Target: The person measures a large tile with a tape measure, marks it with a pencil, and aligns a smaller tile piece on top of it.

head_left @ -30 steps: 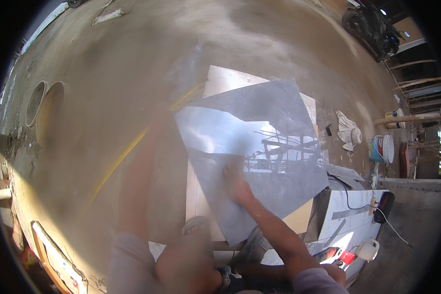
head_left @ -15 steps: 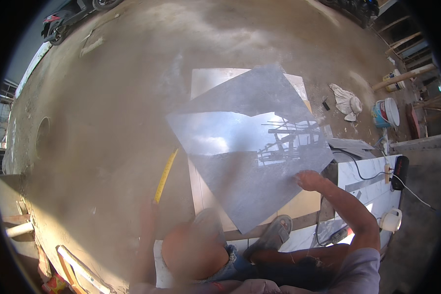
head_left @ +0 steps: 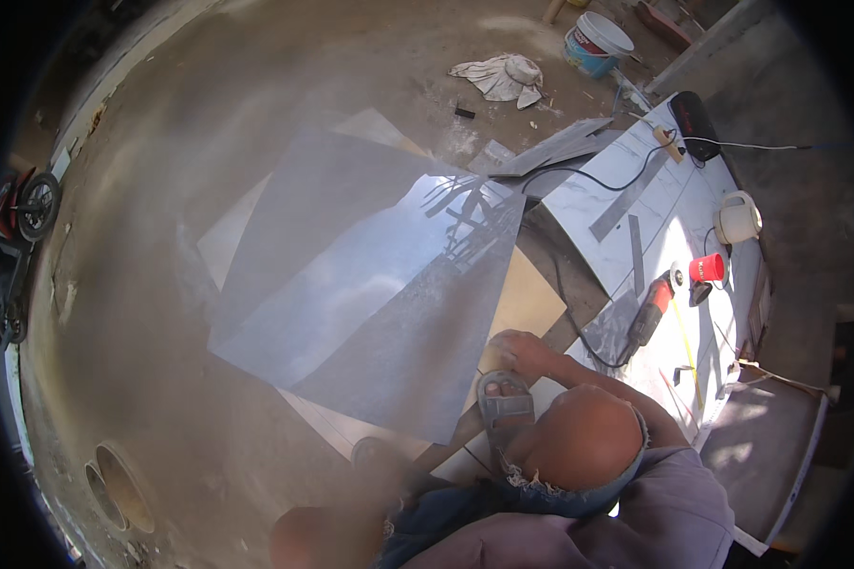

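A large glossy grey tile (head_left: pixel 294 218), mirroring sky and wooden poles, lies askew over paler sheets, with a tan sheet (head_left: pixel 527 294) showing along its right side. My right hand (head_left: pixel 517 353) is closed at the tile's right edge, fingers curled against it. Just below this hand is my sandalled foot (head_left: pixel 508 403). My left hand is out of view. To the right, a red and black angle grinder (head_left: pixel 653 311) rests on white marbled tiles (head_left: pixel 598 237), near a red cup (head_left: pixel 706 267). A blurred smear covers part of the lower middle.
A black cable (head_left: pixel 562 284) loops between the grey tile and the grinder. Stacked grey tile pieces (head_left: pixel 555 152) lie beyond. A beige jug (head_left: pixel 736 218) stands right; a bucket (head_left: pixel 598 45) and a cloth (head_left: pixel 503 80) are at the back. Round pipe pieces (head_left: pixel 123 486) sit lower left.
My view has swung to the right, bringing the grinder and red cup into sight. My left hand, earlier beside a yellow measuring tape, is no longer visible. My right hand stays by the tile's edge.
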